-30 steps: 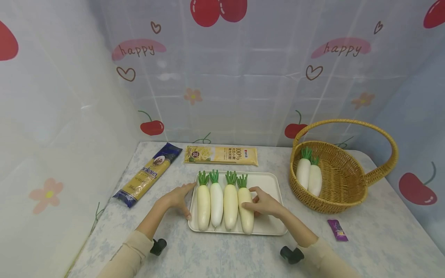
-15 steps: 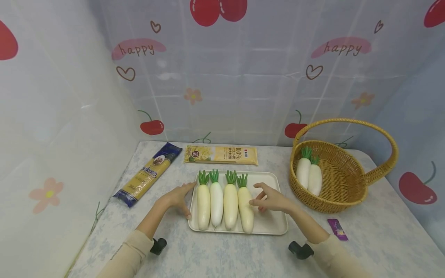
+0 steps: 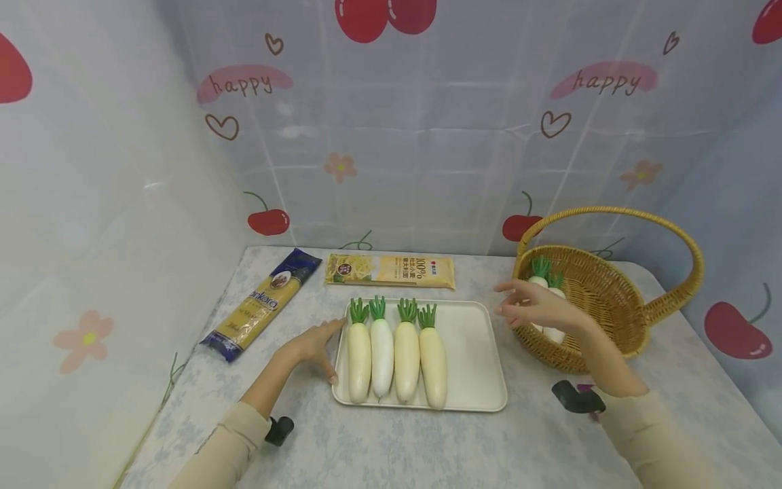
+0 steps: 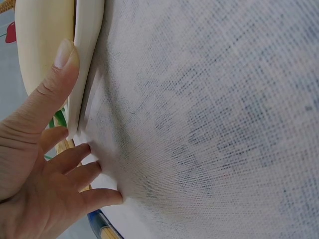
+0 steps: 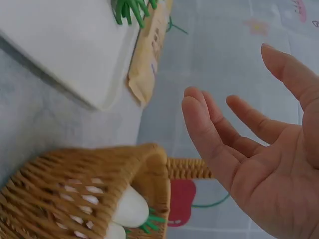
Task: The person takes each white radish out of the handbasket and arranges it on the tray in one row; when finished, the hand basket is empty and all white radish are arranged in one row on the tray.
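Note:
Several white radishes (image 3: 395,353) with green tops lie side by side on the left half of a cream tray (image 3: 475,353). My left hand (image 3: 310,348) rests open against the tray's left edge, its thumb (image 4: 60,69) on the rim (image 4: 88,59). My right hand (image 3: 529,307) hovers open and empty at the near left rim of a wicker basket (image 3: 601,305), fingers spread (image 5: 219,144). Two more radishes (image 3: 546,288) lie inside the basket (image 5: 75,189), partly hidden by that hand.
Two pasta packets lie behind the tray: a dark blue one (image 3: 263,304) at the left, a yellow one (image 3: 389,270) at the back. A small purple packet (image 3: 586,390) sits by my right wrist. Patterned curtain walls close the table on three sides.
My right hand let go of the rightmost radish on the tray and moved right to the basket's rim. The left hand stayed put.

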`<state>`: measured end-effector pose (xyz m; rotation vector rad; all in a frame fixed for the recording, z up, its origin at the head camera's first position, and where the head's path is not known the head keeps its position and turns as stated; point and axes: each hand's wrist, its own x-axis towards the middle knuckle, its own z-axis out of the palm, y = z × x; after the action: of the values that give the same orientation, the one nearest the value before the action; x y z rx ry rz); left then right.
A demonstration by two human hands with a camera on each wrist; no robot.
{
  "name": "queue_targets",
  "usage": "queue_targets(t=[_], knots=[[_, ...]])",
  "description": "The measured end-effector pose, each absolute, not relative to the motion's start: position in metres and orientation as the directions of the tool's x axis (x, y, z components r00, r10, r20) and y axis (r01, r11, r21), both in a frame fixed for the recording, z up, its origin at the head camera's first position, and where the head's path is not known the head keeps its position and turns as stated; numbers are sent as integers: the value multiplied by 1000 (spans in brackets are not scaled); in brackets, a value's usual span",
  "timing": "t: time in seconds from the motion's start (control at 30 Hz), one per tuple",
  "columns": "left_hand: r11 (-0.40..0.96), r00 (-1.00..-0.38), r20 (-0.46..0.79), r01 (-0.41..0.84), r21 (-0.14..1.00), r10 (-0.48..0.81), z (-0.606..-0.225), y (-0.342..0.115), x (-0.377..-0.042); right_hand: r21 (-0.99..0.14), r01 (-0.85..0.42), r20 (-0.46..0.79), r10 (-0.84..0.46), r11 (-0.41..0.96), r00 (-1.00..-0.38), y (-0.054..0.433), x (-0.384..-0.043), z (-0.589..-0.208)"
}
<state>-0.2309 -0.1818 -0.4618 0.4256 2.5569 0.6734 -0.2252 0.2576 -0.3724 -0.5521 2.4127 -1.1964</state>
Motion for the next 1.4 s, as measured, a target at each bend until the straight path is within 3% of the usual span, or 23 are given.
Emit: queue_targets(t=[0.2,0.5,0.93,1.4], knots=[[838,-846,-356,175,517,397,-461,-181,-230,-760,-141,-187,-420,635,-888,296,-243,-354],[845,-847,-369,157,512,382,-461,-181,-231,-704,-48,-215,-278,708,-936,329,-279,-367],[842,-846,-372,153,517,382,-460,-181,-231,-575,-16,-277,-212,818,-937,329,-314,-375],[839,-845,-370,155,522,386,-460,-181,-231,-552,1,-340,-224,834,-913,329,-320,-392]])
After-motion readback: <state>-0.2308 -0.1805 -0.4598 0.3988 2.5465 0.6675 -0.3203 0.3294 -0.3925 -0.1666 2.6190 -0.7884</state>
